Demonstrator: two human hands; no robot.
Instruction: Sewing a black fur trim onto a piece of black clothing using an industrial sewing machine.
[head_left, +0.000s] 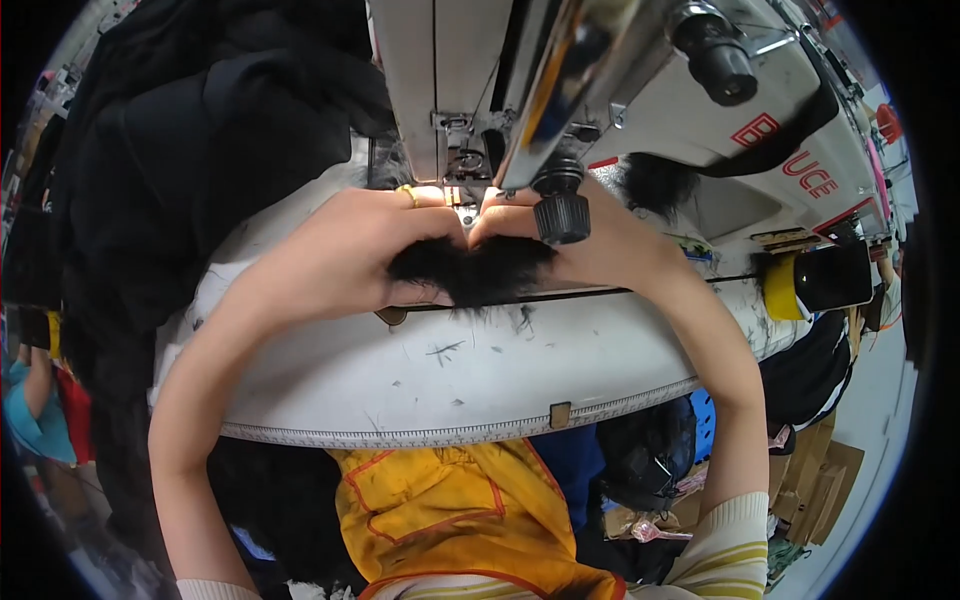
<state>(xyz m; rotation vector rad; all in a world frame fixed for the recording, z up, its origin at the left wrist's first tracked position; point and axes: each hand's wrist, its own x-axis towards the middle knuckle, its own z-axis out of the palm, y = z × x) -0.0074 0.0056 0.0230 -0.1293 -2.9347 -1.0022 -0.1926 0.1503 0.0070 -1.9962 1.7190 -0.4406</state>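
Observation:
A piece of black fur fabric [475, 275] lies below the lit needle area [467, 208] of a white sewing machine [410, 85]. My left hand [350, 250] pinches its left side, with a ring on one finger. From the other side my right hand [605, 245] grips the piece, its fingertips partly behind a black knob [562, 215]. Both sets of fingertips almost meet right in front of the presser foot. Fingers and long pile hide the edges being held.
Dark cloth [230, 160] is heaped left of the machine. Loose fibres litter the white table [330, 375], which has a measuring tape [400, 438] along its front edge. A black fur tuft [655, 185] rests by the machine's base. Something yellow and black [785, 287] stands at right.

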